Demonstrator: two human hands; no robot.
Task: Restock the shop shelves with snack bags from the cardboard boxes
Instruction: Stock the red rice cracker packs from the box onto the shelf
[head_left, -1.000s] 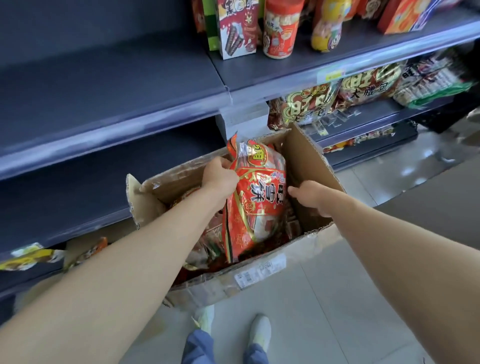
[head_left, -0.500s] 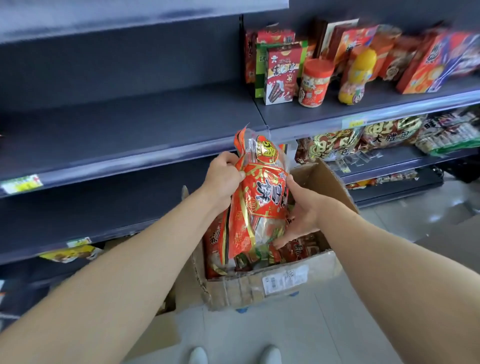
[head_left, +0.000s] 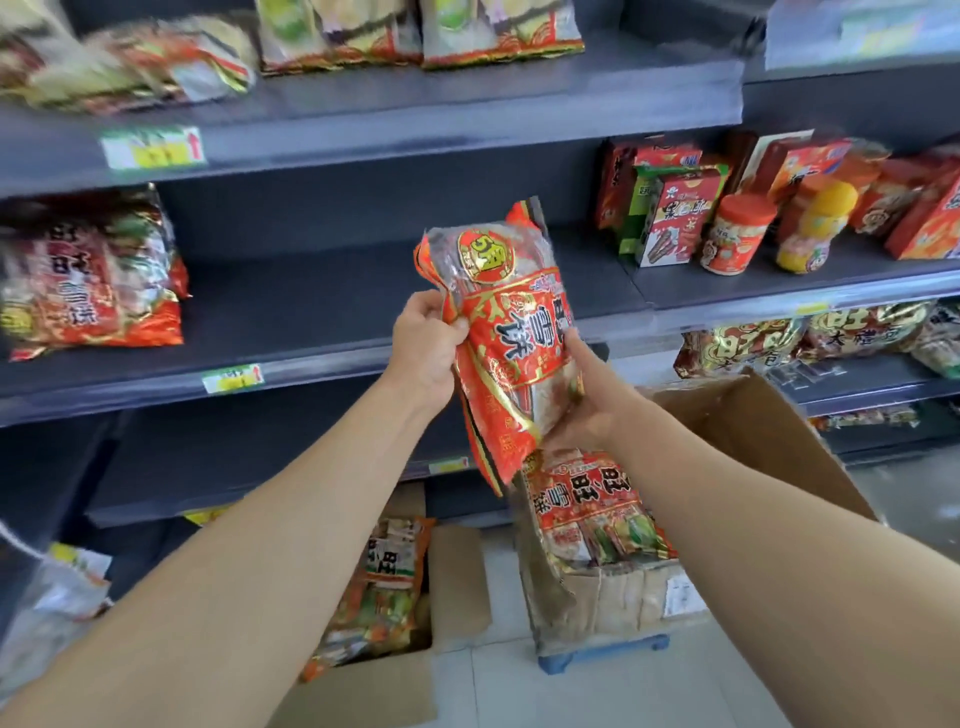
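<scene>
Head view: snack bag (head_left: 511, 338) upright between left hand (head_left: 423, 348) and right hand (head_left: 582, 395).

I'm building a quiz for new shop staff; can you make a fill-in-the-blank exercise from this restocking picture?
1. The left hand and right hand hold the red snack bag ____ the open cardboard box.
2. The orange-lidded jar stands on a ____.
3. The bottle beside that jar has a ____ cap.

Missing words: above; shelf; yellow.
</scene>
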